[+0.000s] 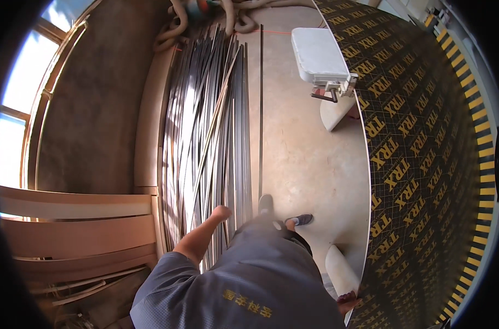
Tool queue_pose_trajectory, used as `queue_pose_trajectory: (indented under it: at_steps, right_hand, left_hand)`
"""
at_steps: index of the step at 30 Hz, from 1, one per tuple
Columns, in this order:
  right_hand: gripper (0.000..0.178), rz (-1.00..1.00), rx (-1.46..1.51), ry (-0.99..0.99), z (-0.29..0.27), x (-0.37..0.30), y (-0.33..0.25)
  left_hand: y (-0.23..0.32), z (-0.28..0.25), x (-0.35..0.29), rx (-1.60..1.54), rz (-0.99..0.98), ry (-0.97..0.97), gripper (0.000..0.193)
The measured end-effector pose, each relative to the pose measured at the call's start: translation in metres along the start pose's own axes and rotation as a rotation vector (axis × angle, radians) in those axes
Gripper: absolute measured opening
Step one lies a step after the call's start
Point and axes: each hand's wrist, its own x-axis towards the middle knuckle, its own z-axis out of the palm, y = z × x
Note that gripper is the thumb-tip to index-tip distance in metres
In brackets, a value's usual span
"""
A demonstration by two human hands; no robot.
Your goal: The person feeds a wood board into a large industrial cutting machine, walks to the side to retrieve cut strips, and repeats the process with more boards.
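Note:
My left hand (222, 213) hangs in front of my body, over the bundle of long dark strips (205, 120) on the floor. No object shows in it, and its fingers are hidden from above. At the lower right, a small part of my right hand (348, 306) shows at the pale edge of the large black panel with yellow lettering (419, 164). My body hides most of that hand, so its grip does not show. One single dark strip (261, 109) lies apart, to the right of the bundle.
A white box-like unit with a crank handle (319, 55) sits at the panel's left edge. Pale rounded supports (341, 271) stand under the panel. Ribbed hoses (227, 13) lie at the far end. Brown boards (79, 236) are on the left. Yellow-black striping (486, 164) runs along the right.

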Motion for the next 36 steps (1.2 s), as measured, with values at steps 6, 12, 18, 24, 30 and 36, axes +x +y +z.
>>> queue_pose_trajectory:
  at_steps: [6, 12, 18, 24, 30, 36]
  right_hand:
    - [0.048, -0.135, -0.497, -0.264, 0.093, -0.036, 0.009]
    - [0.033, -0.781, -0.719, -0.639, 0.271, -0.088, -0.041]
    - [0.034, -1.523, -1.092, -0.494, 0.404, -0.022, -0.099]
    - [0.056, -1.455, -1.400, -0.162, 0.448, 0.031, -0.097]
    - [0.054, -1.527, -1.438, -0.203, 0.454, 0.040, -0.101]
    - [0.052, -1.506, -1.437, -0.225, 0.453, 0.040, -0.102]
  left_hand:
    - [-0.025, 0.034, 0.004, -0.621, -0.331, 0.016, 0.025]
    - [-0.002, -0.034, 0.013, -1.100, -0.168, 0.162, 0.037]
    - [0.040, -0.091, -0.026, -1.378, -0.228, 0.137, 0.032]
    - [0.033, -0.095, -0.081, -1.100, -0.362, 0.085, 0.023]
    - [0.022, -0.110, -0.113, -1.269, -0.552, 0.224, 0.032]
    - [0.047, -0.128, -0.091, -1.166, -0.438, 0.164, 0.035]
